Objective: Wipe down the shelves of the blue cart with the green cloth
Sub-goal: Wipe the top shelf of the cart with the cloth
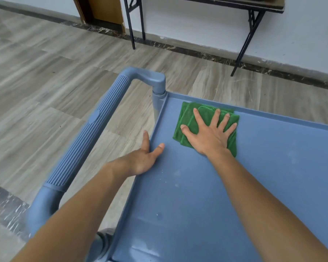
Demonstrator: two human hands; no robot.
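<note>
1. Under both hands lies the top shelf [197,195] of the blue cart [272,167], a flat tray with a low raised rim. It is the surface being wiped. Lower shelves are out of view.
2. Beyond the left hand's knuckles runs the ribbed handle [95,127], untouched.
3. Beneath the right palm, the green cloth [187,118] is folded into a thick pad and sits in the shelf's far corner. This is likely where a wiping pass begins or ends.
4. The right hand [208,133] lies flat on the cloth with fingers spread wide, so pressure covers the whole pad.
5. The left hand [142,159] straddles the rim. Thumb inside and forefinger outside are both straight and the other fingers are hidden. It probably steadies the cart against rolling.
6. Between the forearms, pale specks [176,185] dot the shelf, suggesting that area awaits wiping.
</note>
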